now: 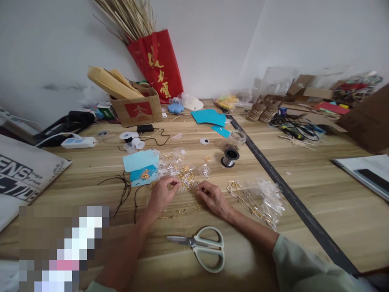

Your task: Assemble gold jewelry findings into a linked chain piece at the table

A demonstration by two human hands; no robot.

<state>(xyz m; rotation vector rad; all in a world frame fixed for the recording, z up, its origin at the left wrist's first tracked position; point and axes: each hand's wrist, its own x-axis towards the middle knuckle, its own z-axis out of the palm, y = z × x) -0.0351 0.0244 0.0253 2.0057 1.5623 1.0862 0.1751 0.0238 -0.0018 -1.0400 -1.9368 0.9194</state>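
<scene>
My left hand point(164, 194) is in a pinch at the left edge of a pile of small gold and clear beads point(187, 180). Facing it from the right, my right hand point(212, 198) also has thumb and fingertips pressed together. What either pinch holds is too small to make out. Below and between the hands lies a thin gold beaded chain point(179, 211); its right end runs up close to my right fingers. Nearer to me are scissors point(194, 243) with pale handles, lying with blades apart. More chains point(247, 202) lie to the right of my right hand.
A spool of wire point(230, 157) and a round clear jar point(238, 137) stand beyond my hands. Blue sheets point(141, 160), small plastic bags and black cords point(123, 194) lie left. A crumpled clear bag point(270, 198) is at right. A cardboard box point(139, 109) and red bag point(158, 61) stand behind.
</scene>
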